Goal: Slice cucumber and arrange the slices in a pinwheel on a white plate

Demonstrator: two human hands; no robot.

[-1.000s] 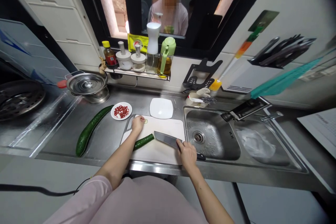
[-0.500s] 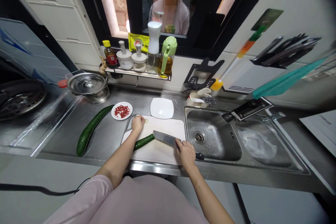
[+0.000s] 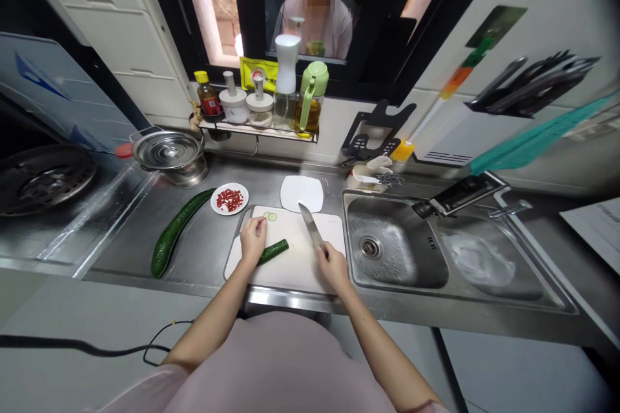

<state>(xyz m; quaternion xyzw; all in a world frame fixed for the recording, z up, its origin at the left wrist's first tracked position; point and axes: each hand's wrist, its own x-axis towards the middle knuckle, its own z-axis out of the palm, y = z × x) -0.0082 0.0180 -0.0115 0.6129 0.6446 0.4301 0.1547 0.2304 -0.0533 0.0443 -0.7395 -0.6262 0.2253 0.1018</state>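
Knife (image 3: pixel 312 227): gripped in right hand (image 3: pixel 333 264), now swung away from cut cucumber (image 3: pixel 274 250). Left hand (image 3: pixel 252 242): withdrawn from slices (image 3: pixel 272 217), fingers bent, hold unclear; cutting seemingly paused.

Forearms (image 3: pixel 214 313) outstretched, right fingers (image 3: pixel 330 251) curled

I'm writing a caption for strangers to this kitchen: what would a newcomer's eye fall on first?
Probably the long green cucumber, lying on the steel counter left of the white cutting board. Next, the knife in the person's right grip, its blade over the board. Then the bright red bits on a small white plate beyond the board's left corner.
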